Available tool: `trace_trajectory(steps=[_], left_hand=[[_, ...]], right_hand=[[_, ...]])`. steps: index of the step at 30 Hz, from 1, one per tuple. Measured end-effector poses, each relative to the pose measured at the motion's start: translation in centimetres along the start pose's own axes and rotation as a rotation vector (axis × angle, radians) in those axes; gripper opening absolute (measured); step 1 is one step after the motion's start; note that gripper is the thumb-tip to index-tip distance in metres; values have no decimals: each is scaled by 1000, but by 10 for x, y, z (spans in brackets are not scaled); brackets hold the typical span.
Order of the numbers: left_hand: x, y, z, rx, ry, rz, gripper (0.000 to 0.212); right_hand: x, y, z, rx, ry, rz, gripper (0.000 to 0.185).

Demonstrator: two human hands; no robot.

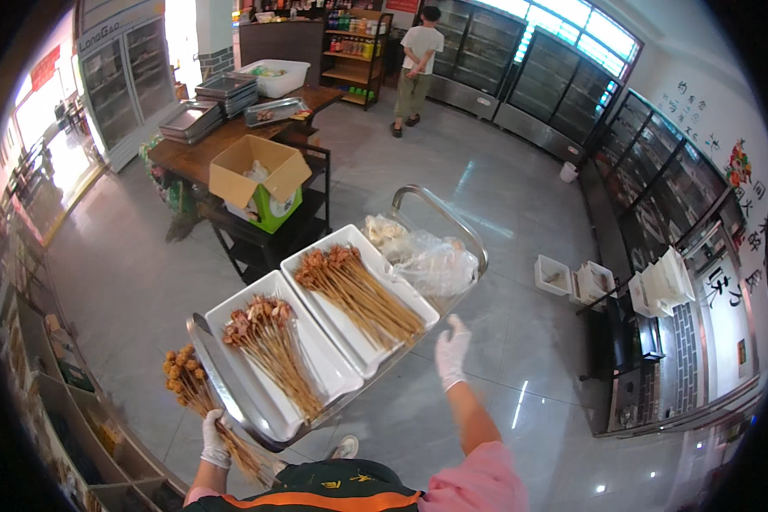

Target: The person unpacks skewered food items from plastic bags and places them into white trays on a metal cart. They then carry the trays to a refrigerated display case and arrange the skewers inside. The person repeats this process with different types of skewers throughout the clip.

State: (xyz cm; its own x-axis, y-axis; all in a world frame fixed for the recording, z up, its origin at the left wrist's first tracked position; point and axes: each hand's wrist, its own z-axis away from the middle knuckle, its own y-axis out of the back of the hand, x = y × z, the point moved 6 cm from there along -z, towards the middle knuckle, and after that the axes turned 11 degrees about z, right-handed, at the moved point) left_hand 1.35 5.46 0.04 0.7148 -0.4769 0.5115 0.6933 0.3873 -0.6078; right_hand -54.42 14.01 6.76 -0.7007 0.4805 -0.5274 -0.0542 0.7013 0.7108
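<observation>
My left hand [215,440], in a white glove, grips a bundle of skewers [193,390] topped with round brown food pieces, held beside the cart's left handle. My right hand [453,349], gloved too, is empty with fingers apart, just off the near right edge of the metal cart [352,404]. On the cart stand two white trays. The left tray [340,377] holds a bunch of meat skewers [275,352]; the right tray [421,308] holds a thicker bunch of meat skewers [358,294]. Clear plastic bags of food [435,261] lie at the cart's far right end.
Beyond the cart, a wooden table [185,153] carries stacked metal trays [227,89] and a white tub [275,77]. An open cardboard box [259,173] sits at its near end. A person [419,67] stands near glass-door refrigerators [550,89]. White bins [553,275] are at right, shelving [83,409] at left.
</observation>
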Motion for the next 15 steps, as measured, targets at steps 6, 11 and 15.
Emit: trace_trajectory(steps=[6, 11, 15], left_hand=[[-84, -102, -25, -109, 233, 110, 21], [-86, -125, -46, -177, 232, -75, 35], [-78, -172, -65, -234, 125, -361, 35]], right_hand=[[-133, -10, 58, -383, 355, -264, 39], [-186, -55, 109, -738, 508, 166, 88], [-166, -91, 58, -669, 417, 426, 78]])
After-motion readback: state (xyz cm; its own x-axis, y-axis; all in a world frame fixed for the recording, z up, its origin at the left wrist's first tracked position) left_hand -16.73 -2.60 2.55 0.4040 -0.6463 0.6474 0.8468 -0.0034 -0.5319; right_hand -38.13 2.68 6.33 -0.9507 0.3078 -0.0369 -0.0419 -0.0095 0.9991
